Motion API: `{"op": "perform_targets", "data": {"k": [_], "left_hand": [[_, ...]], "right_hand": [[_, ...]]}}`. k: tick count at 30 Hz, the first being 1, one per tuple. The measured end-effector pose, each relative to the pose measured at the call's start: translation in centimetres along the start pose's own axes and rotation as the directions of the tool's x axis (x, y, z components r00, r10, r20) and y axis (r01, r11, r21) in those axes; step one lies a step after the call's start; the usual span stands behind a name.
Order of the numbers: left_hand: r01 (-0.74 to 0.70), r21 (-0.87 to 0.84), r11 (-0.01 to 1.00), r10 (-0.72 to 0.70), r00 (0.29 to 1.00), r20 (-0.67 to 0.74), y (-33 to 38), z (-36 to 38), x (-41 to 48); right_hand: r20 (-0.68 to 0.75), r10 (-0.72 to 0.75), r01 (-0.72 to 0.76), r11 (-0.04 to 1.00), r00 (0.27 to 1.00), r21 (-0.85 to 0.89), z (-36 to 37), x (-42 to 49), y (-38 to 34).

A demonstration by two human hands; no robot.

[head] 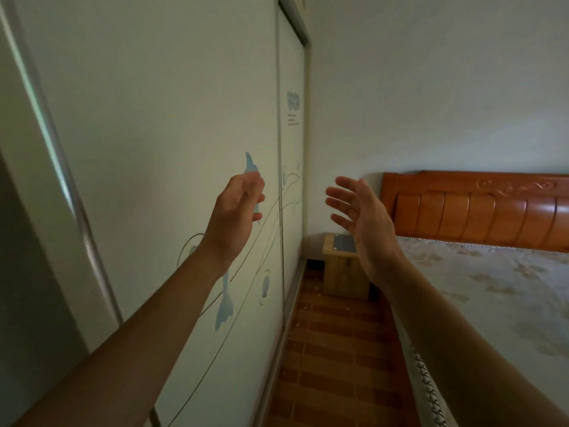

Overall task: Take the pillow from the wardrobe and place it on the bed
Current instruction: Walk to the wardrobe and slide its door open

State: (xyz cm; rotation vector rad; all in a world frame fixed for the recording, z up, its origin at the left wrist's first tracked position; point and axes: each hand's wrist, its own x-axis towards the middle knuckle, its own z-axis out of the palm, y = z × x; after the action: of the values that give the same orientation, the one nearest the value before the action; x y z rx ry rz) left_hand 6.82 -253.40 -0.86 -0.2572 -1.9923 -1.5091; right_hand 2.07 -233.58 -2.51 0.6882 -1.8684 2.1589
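Head view: empty hands [237, 211] before wardrobe door [160, 124], bed [492, 288] rightward.

Smooth matt wardrobe door [160, 118] with a shiny metal edge strip [69, 192], glossy varnished wooden headboard [480, 211], patterned cloth bed [498, 297] cover.

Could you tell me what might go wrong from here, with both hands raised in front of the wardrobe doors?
1. The wardrobe door looks flat with no visible handle, so the left hand may slip when sliding it.
2. The aisle of brick floor between wardrobe and bed looks narrow; a pillow could snag while turning.
3. The small wooden stool stands at the aisle's end, a possible trip point.
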Motion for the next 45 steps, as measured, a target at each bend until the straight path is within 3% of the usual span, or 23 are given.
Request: {"op": "perform_targets", "data": {"k": [13,19,34,45], "left_hand": [[0.067,-0.033,0.997,-0.07,0.994,-0.081,-11.2,10.0,17.8],[0.075,-0.034,0.997,-0.077,0.995,-0.057,-15.9,13.5,24.7],[0.099,-0.088,0.991,-0.11,0.984,-0.141,-31.2,17.1,43.3],[0.177,0.049,0.983,-0.164,0.965,-0.203,-39.8,18.5,51.8]], "right_hand": [[0.012,-0.01,0.009,0.999,1.0,0.054,-6.6,20.1,9.6],[0.01,0.02,-0.021,0.997,1.0,0.075,-7.8,27.5,14.0],[0.033,0.03,-0.031,0.999,0.999,0.028,-6.2,47.4,25.3],[0.122,0.089,-0.095,0.994,0.989,0.05,-4.9,58.7,33.8]]}}
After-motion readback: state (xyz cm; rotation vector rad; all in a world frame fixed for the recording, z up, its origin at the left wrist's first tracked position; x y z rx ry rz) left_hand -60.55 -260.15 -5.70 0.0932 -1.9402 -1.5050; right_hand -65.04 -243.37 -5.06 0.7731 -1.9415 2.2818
